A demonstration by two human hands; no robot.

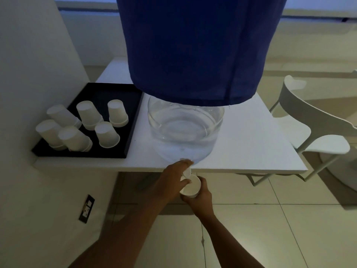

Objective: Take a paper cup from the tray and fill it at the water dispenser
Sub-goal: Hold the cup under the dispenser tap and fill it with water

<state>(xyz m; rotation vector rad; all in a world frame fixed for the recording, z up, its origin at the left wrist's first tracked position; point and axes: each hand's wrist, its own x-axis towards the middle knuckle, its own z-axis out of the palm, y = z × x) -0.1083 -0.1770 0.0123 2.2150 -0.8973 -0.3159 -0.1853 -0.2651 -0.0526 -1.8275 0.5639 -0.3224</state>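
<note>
A clear water dispenser (185, 128) under a blue cloth cover (195, 47) stands on the white table (251, 144). At the table's front edge, my left hand (173, 180) grips the white tap (187, 172) at the dispenser's base. Just below the tap, my right hand (201, 198) holds an upright white paper cup (191, 187) from underneath. To the left, a black tray (123, 120) carries several stacks of upside-down paper cups (90, 117). Whether water is flowing cannot be told.
A white chair (318, 136) stands to the right of the table. A wall runs along the left, with a dark power socket (87, 208) low on it. Pale floor tiles lie below the table edge.
</note>
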